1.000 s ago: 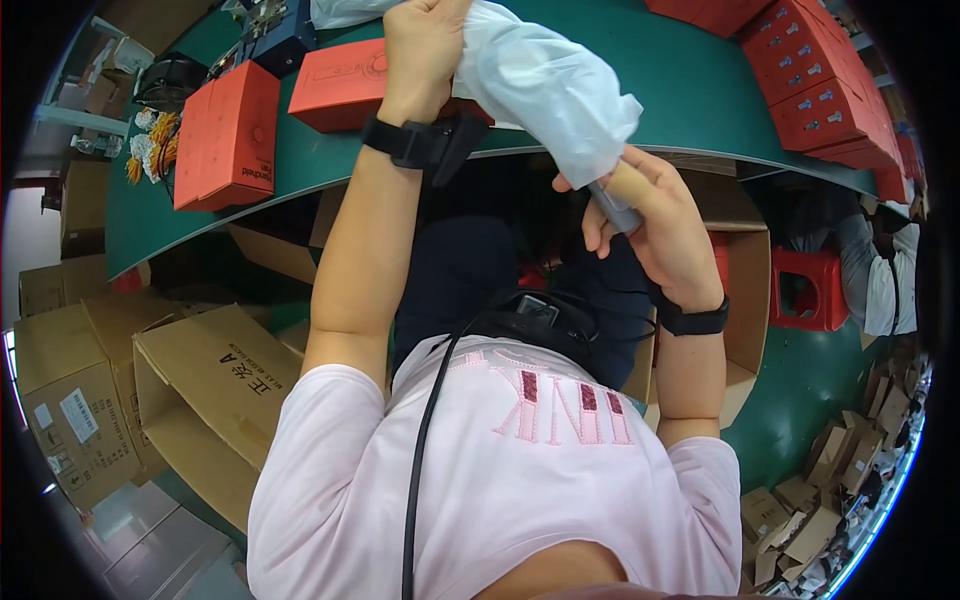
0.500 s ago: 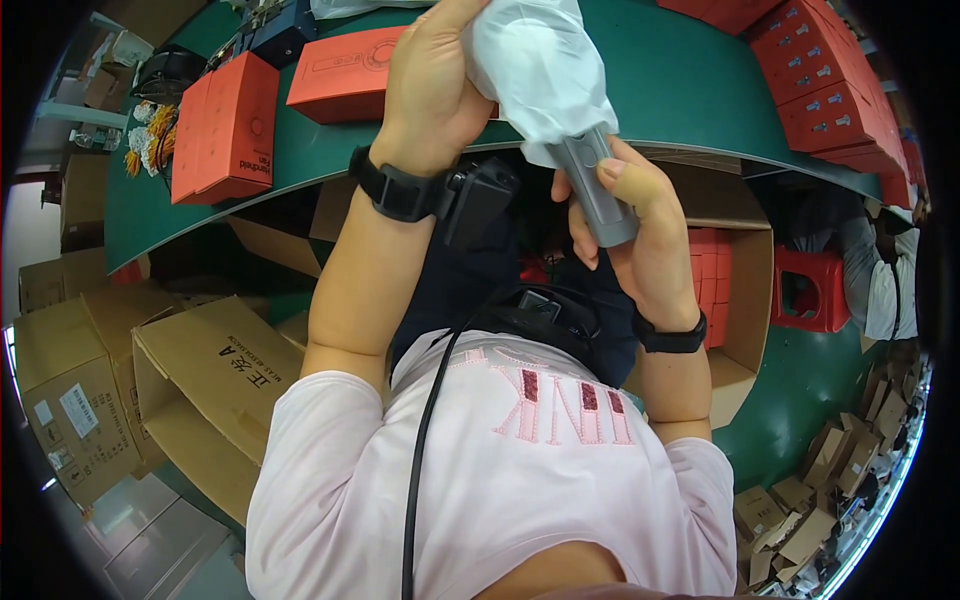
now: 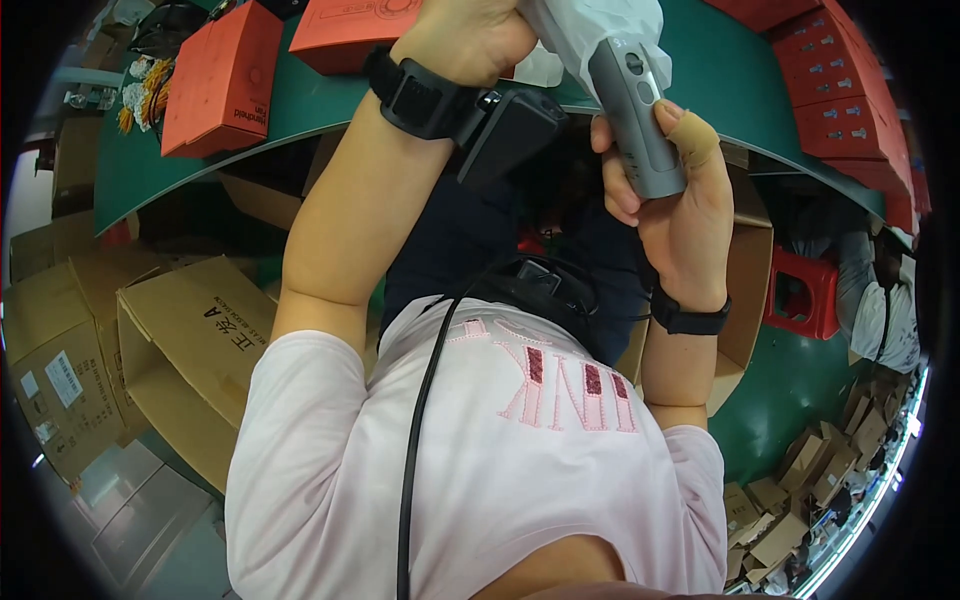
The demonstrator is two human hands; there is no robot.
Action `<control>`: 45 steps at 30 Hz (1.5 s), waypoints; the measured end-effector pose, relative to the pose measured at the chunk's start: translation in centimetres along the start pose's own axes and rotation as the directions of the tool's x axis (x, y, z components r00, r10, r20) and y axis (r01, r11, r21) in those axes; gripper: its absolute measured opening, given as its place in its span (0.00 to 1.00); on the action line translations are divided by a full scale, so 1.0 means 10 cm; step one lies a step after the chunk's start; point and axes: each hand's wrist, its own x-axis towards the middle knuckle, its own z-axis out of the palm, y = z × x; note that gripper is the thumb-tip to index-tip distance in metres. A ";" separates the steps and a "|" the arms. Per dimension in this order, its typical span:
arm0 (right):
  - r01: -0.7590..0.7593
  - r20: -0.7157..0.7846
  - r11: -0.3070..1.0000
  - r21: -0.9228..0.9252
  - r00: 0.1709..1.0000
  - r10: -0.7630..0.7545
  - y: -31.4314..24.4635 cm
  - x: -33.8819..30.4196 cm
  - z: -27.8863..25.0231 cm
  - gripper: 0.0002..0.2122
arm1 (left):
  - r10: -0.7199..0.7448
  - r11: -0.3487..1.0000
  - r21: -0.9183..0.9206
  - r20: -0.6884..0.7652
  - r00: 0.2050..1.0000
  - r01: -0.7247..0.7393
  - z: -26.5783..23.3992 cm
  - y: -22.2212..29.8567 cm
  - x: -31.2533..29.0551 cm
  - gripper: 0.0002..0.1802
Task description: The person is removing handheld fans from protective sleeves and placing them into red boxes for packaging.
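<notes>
A handheld fan point(image 3: 640, 125) with a grey handle is tilted over the table's near edge. White thin plastic wrapping point(image 3: 600, 25) covers its upper part. My right hand point(image 3: 690, 190) is closed round the lower handle, with the thumb, which has a tan bandage, below the buttons. At the top edge my left hand point(image 3: 470, 35) holds the fan's wrapped end from the left side. Its fingertips are cut off by the picture's edge, and the fan's head is partly out of view.
Red boxes stand on the green table point(image 3: 290, 120): an upright box point(image 3: 222, 80) at left, a lying box point(image 3: 350, 35) beside it, and a stack point(image 3: 835, 90) at right. Open cartons point(image 3: 190, 340) fill the lower left. A red stool point(image 3: 805, 290) stands at right. A black cable point(image 3: 412, 470) runs down my shirt.
Both hands and the fan have moved right and slightly up. The handle has turned so its buttons face me, and more of the handle shows below the wrapping.
</notes>
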 end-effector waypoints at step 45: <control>0.118 -0.025 0.977 -0.177 0.992 -0.125 0.24 -0.35 -0.14 0.33 | 0.450 0.731 0.616 -0.114 0.886 -0.292 0.18 0.13 -0.11 0.12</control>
